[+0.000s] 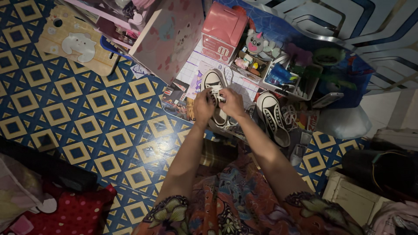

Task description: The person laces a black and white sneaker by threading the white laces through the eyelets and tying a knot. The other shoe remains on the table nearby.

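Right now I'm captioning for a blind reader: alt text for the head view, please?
Seen from above, the left hand and right hand work the white laces of a black sneaker on a blue-and-yellow patterned floor. Its mate lies to the right, near a pink toy box.
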